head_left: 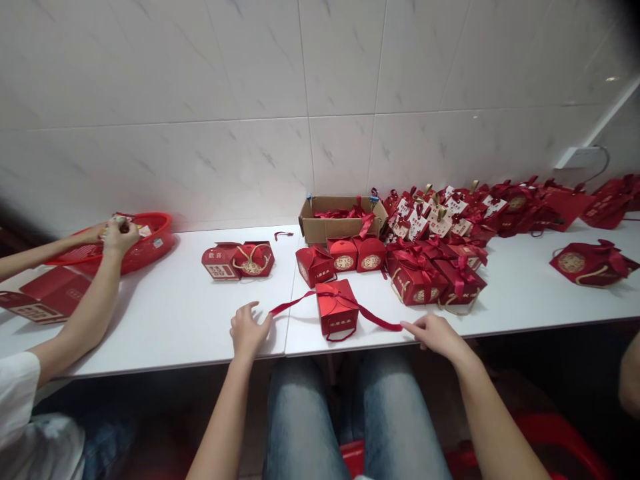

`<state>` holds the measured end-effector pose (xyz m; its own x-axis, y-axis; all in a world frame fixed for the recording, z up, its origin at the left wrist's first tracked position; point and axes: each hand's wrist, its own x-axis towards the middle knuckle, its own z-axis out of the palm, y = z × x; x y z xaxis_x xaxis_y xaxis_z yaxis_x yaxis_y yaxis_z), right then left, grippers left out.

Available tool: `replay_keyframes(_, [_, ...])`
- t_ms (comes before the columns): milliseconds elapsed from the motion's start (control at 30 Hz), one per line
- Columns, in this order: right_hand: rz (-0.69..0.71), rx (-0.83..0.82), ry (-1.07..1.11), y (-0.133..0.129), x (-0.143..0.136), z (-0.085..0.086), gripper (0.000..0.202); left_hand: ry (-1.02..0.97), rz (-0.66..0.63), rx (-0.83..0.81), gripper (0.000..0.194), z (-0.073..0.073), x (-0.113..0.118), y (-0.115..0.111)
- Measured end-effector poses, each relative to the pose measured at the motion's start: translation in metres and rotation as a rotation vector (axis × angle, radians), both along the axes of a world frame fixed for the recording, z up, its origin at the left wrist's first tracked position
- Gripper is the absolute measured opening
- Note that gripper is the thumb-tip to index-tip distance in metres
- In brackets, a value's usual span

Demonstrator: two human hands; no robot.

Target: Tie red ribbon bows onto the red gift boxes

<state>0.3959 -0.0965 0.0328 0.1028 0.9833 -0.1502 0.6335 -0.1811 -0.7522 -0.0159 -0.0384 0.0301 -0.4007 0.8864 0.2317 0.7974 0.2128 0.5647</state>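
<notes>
A red gift box stands on the white table in front of me, with a dark red ribbon crossing its top. The ribbon's two ends stretch out sideways. My left hand pinches the left end between thumb and finger, its other fingers loosely curled. On the other side, my right hand grips the right end at its fingertips. A cord loop hangs at the box's lower front edge. Just behind it sit several more red boxes without bows.
A cardboard box of ribbons stands by the wall. Bow-tied boxes and tagged gift boxes crowd the right. Two boxes sit left. A co-worker's hands are over a red basket at far left.
</notes>
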Motion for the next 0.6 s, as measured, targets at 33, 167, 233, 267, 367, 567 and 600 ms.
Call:
replay_keyframes(33, [0.023, 0.019, -0.037, -0.001, -0.003, 0.011, 0.046, 0.021, -0.02, 0.079, 0.039, 0.002, 0.007, -0.001])
replay_keyframes(167, [0.114, 0.295, 0.136, 0.018, -0.038, 0.039, 0.037, -0.082, -0.36, 0.309, 0.031, 0.017, 0.053, -0.004])
replay_keyframes(233, [0.221, 0.304, 0.24, 0.036, -0.06, 0.04, 0.042, -0.152, -0.563, 0.299, 0.026, 0.027, 0.079, -0.002])
replay_keyframes(267, [0.285, 0.267, 0.269, 0.045, -0.069, 0.037, 0.044, -0.176, -0.638, 0.283, 0.025, 0.031, 0.091, -0.001])
replay_keyframes(367, [0.411, 0.092, 0.32, 0.065, -0.087, 0.025, 0.059, -0.208, -0.769, 0.256, 0.023, 0.037, 0.116, 0.002])
replay_keyframes(567, [0.508, -0.078, 0.359, 0.066, -0.082, 0.022, 0.067, -0.221, -0.808, 0.255, 0.018, 0.03, 0.125, 0.007])
replay_keyframes(600, [0.539, -0.099, 0.391, 0.064, -0.082, 0.023, 0.066, -0.223, -0.805, 0.255, 0.018, 0.029, 0.125, 0.007])
